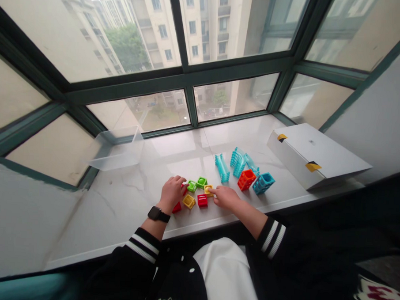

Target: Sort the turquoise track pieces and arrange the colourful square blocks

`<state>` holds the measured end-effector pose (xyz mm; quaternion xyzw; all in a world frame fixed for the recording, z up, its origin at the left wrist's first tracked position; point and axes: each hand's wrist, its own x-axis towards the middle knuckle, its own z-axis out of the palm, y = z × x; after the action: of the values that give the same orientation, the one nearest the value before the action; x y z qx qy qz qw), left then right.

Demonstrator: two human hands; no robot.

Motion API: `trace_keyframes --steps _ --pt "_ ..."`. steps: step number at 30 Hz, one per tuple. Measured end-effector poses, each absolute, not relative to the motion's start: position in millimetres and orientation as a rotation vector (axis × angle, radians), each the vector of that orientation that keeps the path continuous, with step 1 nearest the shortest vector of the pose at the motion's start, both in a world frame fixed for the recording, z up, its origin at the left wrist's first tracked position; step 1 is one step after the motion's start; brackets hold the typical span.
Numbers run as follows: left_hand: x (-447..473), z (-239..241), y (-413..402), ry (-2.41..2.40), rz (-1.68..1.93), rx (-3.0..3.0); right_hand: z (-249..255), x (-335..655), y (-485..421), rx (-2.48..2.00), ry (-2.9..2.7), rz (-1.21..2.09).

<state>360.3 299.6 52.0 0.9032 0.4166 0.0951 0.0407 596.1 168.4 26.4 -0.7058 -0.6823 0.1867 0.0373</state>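
Observation:
Small plastic building pieces lie on a white marble window sill (125, 200). My left hand (172, 192), with a dark watch on its wrist, has its fingers curled over a red piece (177, 207) beside a green piece (192, 186). My right hand (225, 196) points its forefinger onto a yellow piece (208, 189); the other fingers are curled in. Between the hands lie another green piece (201, 182), a yellow piece (189, 201) and a red piece (202, 200). To the right stand an orange cube (246, 179), a blue cube (263, 183) and light blue ridged pieces (221, 167).
A clear plastic box (118, 148) stands at the sill's back left. A white flat carton (314, 155) with tape marks lies on the right. Dark green window frames (190, 76) close the back. My lap, in a black and white jacket, is under the front edge.

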Motion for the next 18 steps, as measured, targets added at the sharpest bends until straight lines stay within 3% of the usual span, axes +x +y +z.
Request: trace_keyframes --steps 9,18 --pt "313 31 297 1.336 0.663 2.540 39 604 160 -1.763 -1.799 0.626" --pt "218 -19 243 1.504 0.540 2.101 37 577 152 -1.362 -2.136 0.799"
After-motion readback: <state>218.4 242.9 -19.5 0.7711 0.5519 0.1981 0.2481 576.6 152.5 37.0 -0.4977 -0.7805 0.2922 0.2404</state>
